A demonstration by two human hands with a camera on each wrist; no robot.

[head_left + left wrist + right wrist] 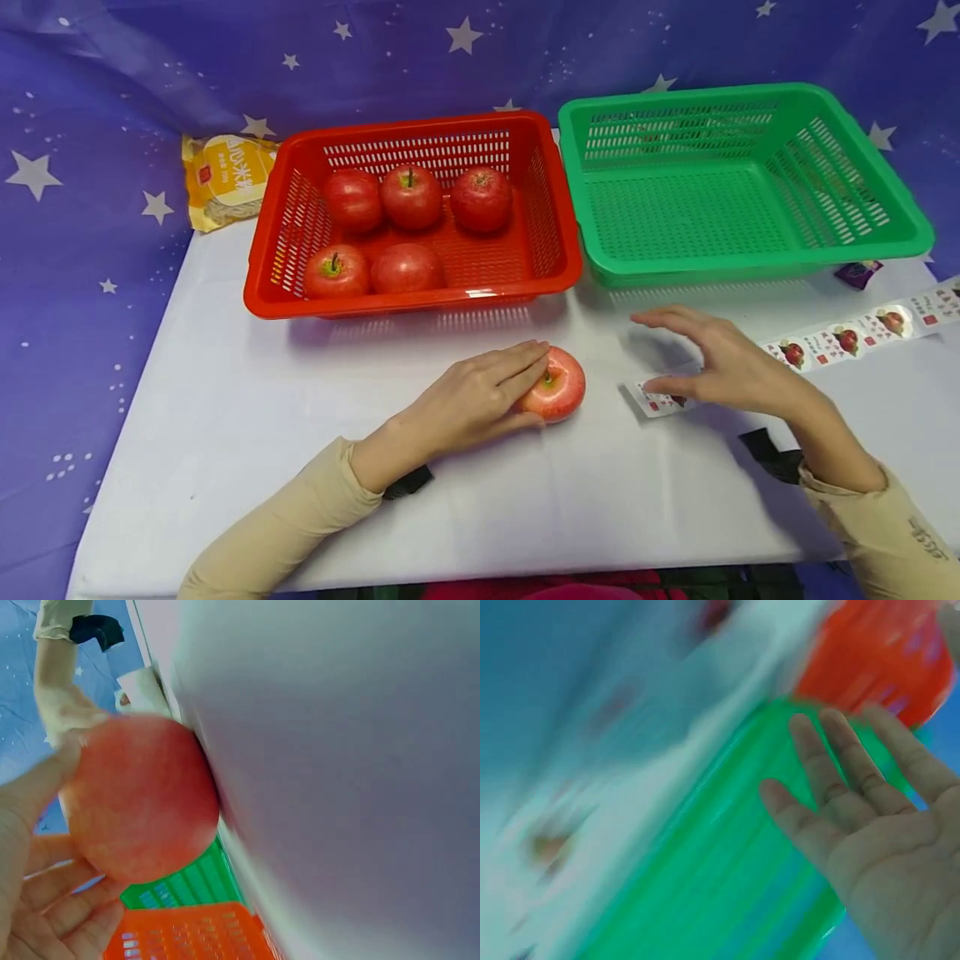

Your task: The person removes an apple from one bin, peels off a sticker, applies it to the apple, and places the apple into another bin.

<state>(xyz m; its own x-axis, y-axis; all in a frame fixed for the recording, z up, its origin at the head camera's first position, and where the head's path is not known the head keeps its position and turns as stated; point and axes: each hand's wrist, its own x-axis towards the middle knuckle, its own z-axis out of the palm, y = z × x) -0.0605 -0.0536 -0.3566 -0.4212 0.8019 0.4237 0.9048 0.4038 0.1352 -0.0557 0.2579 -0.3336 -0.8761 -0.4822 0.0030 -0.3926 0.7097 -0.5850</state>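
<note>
Head view: bright, even overhead light, sharp; soft shadows under red basket (412, 292) & hands, slight glare on its rim. Your left wrist cam: close-up apple (139, 799) soft-focus. Right wrist cam: heavy motion blur, bluish cast.

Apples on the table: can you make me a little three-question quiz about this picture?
1. How many apples lie in the red basket?
2. True or false: the green basket has apples in it.
3. Which hand holds the apple on the white table: A) left hand, B) right hand?

Key:
1. Five.
2. False; nothing shows in it.
3. A. The right hand is spread open above the end of the sticker strip.
</note>
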